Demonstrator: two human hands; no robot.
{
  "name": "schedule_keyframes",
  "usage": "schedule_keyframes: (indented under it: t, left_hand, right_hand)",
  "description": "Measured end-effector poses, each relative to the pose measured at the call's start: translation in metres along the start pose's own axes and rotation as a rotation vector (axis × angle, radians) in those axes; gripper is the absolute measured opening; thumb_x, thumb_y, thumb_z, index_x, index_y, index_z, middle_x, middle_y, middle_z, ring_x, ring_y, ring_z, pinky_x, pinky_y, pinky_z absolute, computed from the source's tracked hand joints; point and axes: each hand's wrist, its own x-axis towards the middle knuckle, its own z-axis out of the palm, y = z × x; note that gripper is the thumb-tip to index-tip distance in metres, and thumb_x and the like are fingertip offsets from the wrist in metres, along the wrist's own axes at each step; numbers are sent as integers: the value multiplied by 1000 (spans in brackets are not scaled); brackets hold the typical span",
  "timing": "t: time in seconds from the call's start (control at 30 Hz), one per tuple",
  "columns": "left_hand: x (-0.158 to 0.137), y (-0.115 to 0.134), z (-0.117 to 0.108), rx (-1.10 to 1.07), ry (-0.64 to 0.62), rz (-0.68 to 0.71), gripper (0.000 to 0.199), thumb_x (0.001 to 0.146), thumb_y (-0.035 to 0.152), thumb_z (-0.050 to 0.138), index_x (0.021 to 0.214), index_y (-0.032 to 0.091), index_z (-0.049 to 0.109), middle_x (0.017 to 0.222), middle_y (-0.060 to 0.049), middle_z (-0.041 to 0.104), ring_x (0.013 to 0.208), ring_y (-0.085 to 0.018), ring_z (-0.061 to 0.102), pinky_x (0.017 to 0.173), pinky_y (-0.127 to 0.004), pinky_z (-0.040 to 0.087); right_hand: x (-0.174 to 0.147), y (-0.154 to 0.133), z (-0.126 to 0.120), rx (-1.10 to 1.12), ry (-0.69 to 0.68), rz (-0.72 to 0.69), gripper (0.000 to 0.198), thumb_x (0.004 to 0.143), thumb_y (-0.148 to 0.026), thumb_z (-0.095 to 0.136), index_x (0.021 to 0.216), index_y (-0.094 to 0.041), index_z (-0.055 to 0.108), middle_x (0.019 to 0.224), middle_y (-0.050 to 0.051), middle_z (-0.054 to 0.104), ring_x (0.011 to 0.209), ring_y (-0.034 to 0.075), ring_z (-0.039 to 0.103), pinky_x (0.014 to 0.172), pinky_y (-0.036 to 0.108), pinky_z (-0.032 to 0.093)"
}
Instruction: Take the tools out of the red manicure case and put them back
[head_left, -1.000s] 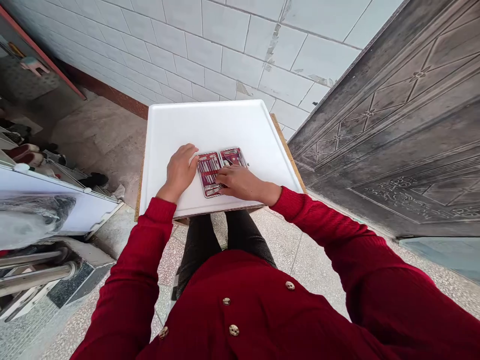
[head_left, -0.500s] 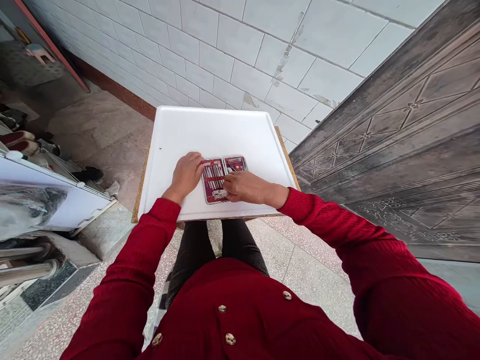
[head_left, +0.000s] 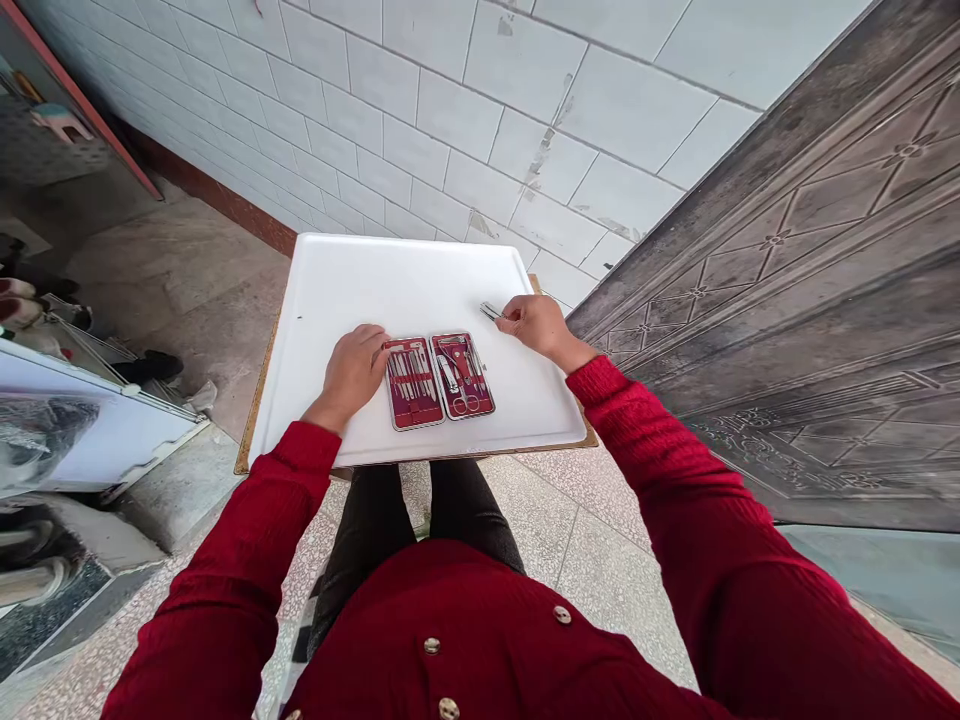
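Right hand (head_left: 534, 325): a small metal tool (head_left: 490, 311) is pinched at its end.
Left hand (head_left: 354, 368): loosely spread, nothing gripped.
Case (head_left: 420, 414): laid open between the hands, beside the left.
Tool risk: could be dropped if the pinch is loosened.
Counts: one held tool, one case, one scissors (head_left: 466, 404); slim implements (head_left: 411, 372) cannot be counted.
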Motion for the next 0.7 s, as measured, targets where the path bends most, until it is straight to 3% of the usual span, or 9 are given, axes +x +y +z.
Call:
schedule_keyframes:
  t: [0.1,0.3,0.43,0.57,0.7]
  left_hand:
    - [-1,2,-1,2,-2,-4,32,103,27,43,119,18,69,133,-15,70,129,-32,62,111,-51,50]
    - [-2,4,-1,6,-11,-9,32,102,25,43,119,16,69,133,-15,71,128,-32,62,112,-52,50]
    - [-2,2,2,6,-7,-4,33,102,22,42,116,16,70,130,-15,71,126,-31,62,110,-51,51]
    - [-2,1,4,7,1,-9,34,102,19,40,117,17,70,131,-14,71,128,-30,62,110,-50,50]
    - [-3,3,3,-5,6,-9,35,102,17,39,117,18,71,130,-14,71,127,-30,62,110,-50,51]
  right_hand:
    - [12,-7,13,-64,-70,131,21,94,-33,69,101,-16,80,102,11,82,94,25,74,76,31,47]
    - [4,-25,5,-137,-126,175,31,98,-41,70,112,-15,78,115,15,81,105,29,74,78,33,49]
    - [-9,-50,-6,-9,-67,10,20,98,-32,68,106,-17,79,108,10,81,96,24,73,75,31,48]
    - [-19,-98,-1,143,-195,-165,15,97,-24,67,99,-19,81,93,3,81,82,18,71,73,28,46]
    - [-17,-139,6,73,-270,-217,18,99,-27,66,97,-19,82,96,5,82,87,19,73,73,28,46]
